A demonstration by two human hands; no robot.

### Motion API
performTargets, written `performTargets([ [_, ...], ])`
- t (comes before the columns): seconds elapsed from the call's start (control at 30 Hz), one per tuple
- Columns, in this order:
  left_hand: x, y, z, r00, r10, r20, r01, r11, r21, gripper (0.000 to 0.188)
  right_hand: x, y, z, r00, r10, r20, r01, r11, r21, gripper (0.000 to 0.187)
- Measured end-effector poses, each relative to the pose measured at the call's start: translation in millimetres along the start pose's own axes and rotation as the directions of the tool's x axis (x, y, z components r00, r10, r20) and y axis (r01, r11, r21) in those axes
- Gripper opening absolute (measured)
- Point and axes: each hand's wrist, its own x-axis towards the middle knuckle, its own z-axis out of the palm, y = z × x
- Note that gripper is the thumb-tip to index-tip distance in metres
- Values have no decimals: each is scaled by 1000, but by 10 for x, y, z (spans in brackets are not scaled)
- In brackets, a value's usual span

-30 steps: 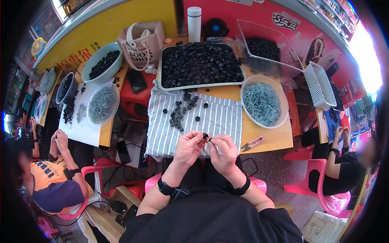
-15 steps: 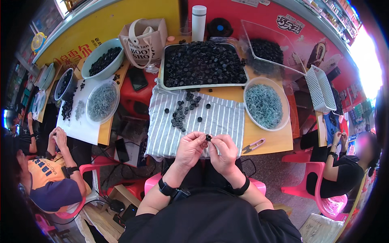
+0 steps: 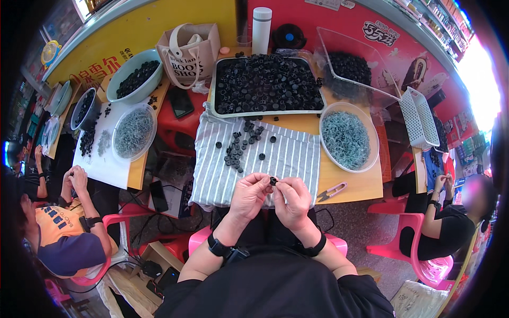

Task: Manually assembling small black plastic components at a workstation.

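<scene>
Over the near edge of a grey-and-white striped cloth (image 3: 212, 159), my left hand (image 3: 248, 195) and my right hand (image 3: 292, 197) meet at their fingertips. Between them they pinch one small round black cap (image 3: 273, 180); fingers partly cover it. Loose black caps (image 3: 233, 153) lie scattered on the cloth beyond my hands. Farther back, a wide tray (image 3: 213, 100) is heaped with many more. To the right stands a round tub (image 3: 376, 146) full of small clear bluish-green pieces, too fine to make out singly. Pink-handled thread snips (image 3: 333, 192) rest on the wood near my right hand.
Behind the tray are a canvas tote bag (image 3: 204, 47) and a white bottle (image 3: 261, 32). A clear bin (image 3: 331, 66) of black pieces stands back right. A dark phone (image 3: 180, 102) lies left of the cloth. Co-workers sit at left (image 3: 74, 228) and right (image 3: 440, 228).
My hands stay almost where they were, still pinching the cap together. The whole view has shifted very slightly.
</scene>
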Motion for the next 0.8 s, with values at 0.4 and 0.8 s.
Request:
performTargets([
  [0.4,-14,3,34,1000,11,-11,-11,1000,13,10,-21,16,35,1000,-14,-5,14,1000,9,22],
  [0.8,-21,-34,-5,1000,30,-9,-30,1000,5,16,-47,43,45,998,-68,7,67,997,24,25],
])
